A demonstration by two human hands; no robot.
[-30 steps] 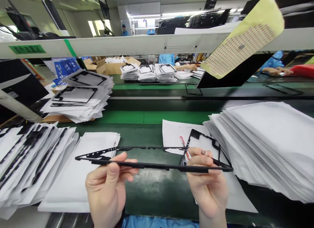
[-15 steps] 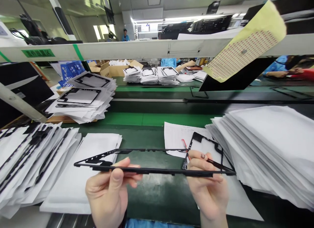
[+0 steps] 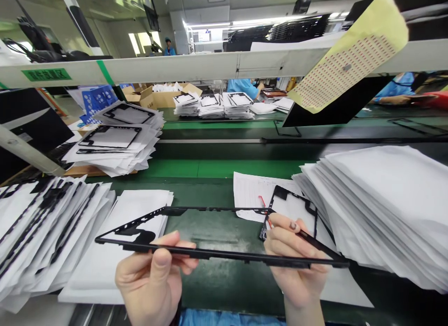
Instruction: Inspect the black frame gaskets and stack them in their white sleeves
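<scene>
A thin black rectangular frame [image 3: 231, 256] is held up over the green work surface, seen at a low angle. My left hand [image 3: 154, 274] pinches its near edge toward the left, thumb in front and fingers behind. On the right, my right hand [image 3: 296, 260] grips the frame's right end, its fingers wrapped around the side. Behind that hand, a second black frame [image 3: 278, 195] lies on white sheets, partly hidden by the fingers. A printed paper [image 3: 248, 188] with a red pen [image 3: 262, 201] on it lies beside that second frame.
White sheets [image 3: 378, 186] are stacked high at right. At left lie a lower white stack [image 3: 140, 204] and layered sheets with black frames [image 3: 45, 232]. Another stack [image 3: 112, 160] stands farther back. A yellow sticker sheet [image 3: 346, 60] hangs from the white rail [image 3: 196, 67]. Co-workers sit beyond.
The held frame has tilted, opening more to view; its near edge now slopes down to the right. Both hands keep their hold. The camera view has shifted slightly.
</scene>
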